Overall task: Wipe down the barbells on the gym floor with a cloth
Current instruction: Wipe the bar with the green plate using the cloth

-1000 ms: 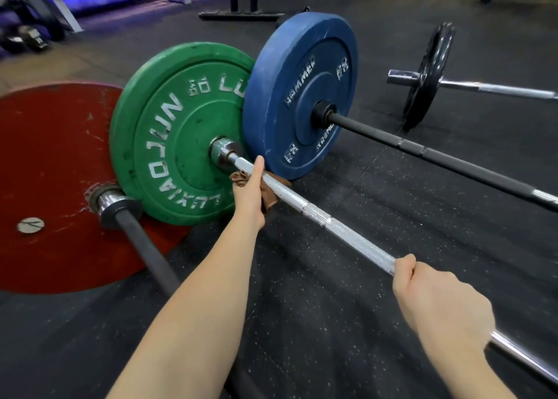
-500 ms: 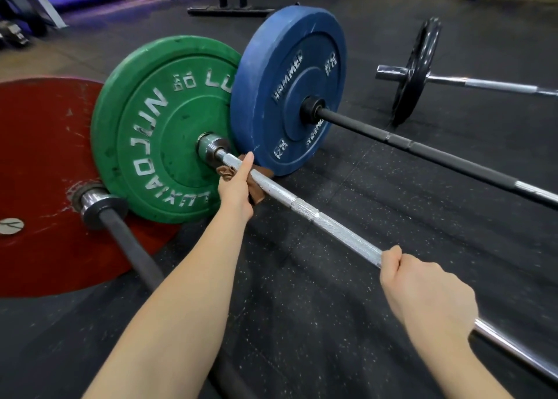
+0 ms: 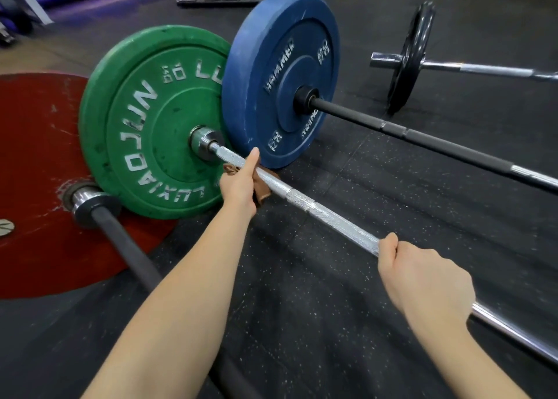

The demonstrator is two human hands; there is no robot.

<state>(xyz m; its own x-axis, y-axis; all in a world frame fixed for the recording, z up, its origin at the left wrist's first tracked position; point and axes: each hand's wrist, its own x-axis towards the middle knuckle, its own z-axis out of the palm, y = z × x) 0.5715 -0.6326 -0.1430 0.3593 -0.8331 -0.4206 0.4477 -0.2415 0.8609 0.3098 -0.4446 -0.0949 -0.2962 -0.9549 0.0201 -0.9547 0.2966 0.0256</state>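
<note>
Centre left, the green plate (image 3: 157, 120) reads LUXIAOJUN; the blue plate (image 3: 283, 66) beside it reads HAMMER.

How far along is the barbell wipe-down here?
Done: nothing shows as finished. In hand: left hand holds the brown cloth on the silver bar beside the green plate; right hand grips that bar. Left: the black bar at the red plate, the blue plate's bar, the far bar.

Cloth (image 3: 264, 185) round bar (image 3: 332, 217), plate (image 3: 151, 126) left (on floor (image 3: 332, 277))
</note>
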